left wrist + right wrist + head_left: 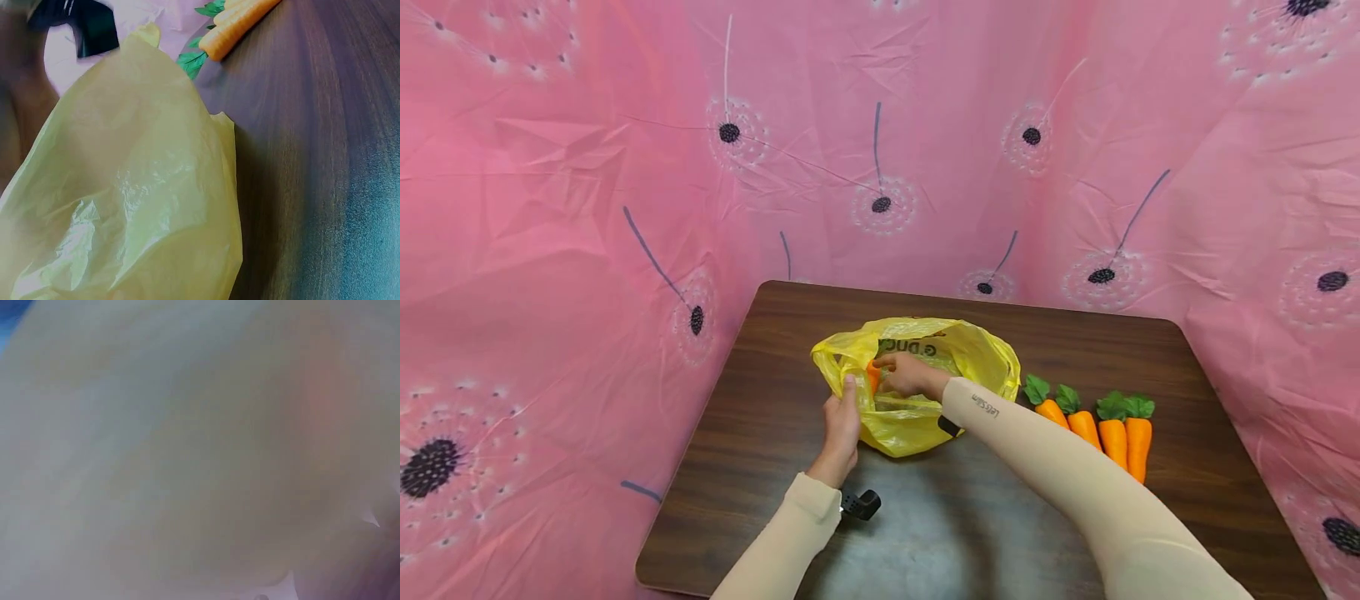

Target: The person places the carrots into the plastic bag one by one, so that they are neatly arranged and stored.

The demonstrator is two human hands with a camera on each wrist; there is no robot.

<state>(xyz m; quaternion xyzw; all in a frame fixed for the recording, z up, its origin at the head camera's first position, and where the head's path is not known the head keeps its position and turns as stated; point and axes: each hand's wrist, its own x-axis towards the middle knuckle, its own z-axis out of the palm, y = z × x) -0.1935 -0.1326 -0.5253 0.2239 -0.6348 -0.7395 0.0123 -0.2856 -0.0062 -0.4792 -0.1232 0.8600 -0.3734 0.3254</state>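
A yellow plastic bag (pixel 887 433) with dark printing stands on the table, its mouth spread wide. My left hand (pixel 841 425) grips the bag's near-left rim, thumb up along the outside. Inside the mouth, my right hand (pixel 910 375) has its bent fingers at the top of an orange carrot (pixel 873 377); the carrot's lower part is hidden in the bag. In the left wrist view the yellow bag (pixel 144 181) fills much of the picture. Pale, blurred bag plastic (pixel 187 456) covers nearly all of the right wrist view.
Several orange carrots (pixel 1138 446) with green leafy tops lie in a row right of the bag, partly behind the right forearm. The brown wooden table (pixel 730 467) has rounded corners. Pink flower-patterned cloth (pixel 820 150) hangs around its back and sides.
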